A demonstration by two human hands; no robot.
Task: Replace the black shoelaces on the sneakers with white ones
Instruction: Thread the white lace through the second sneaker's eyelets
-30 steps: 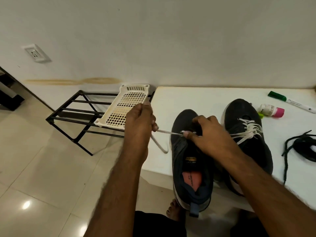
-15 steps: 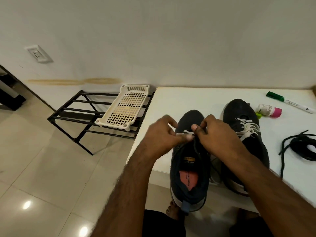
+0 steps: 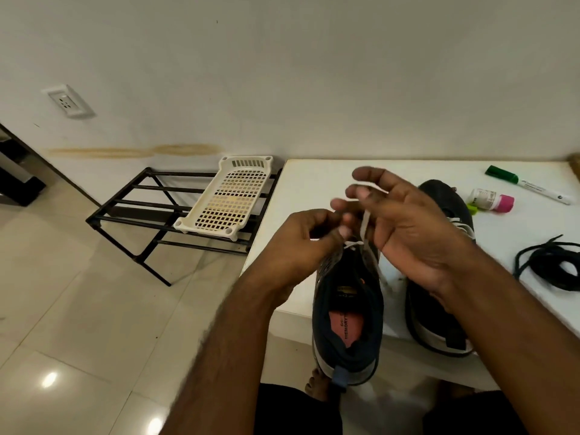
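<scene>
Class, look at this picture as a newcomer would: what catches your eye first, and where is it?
Two bare hands meet mid-frame over a dark sneaker at the white table's near edge, the right hand lifting a white shoelace, the left hand beside it. A removed black shoelace lies coiled at right.

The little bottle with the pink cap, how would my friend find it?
Start at the white table against the wall and look toward its far right side, beyond the two dark sneakers. There a small white bottle with a bright pink cap lies on its side, between the right-hand black sneaker and the long green-capped white marker. It is the only pink thing there.
</scene>
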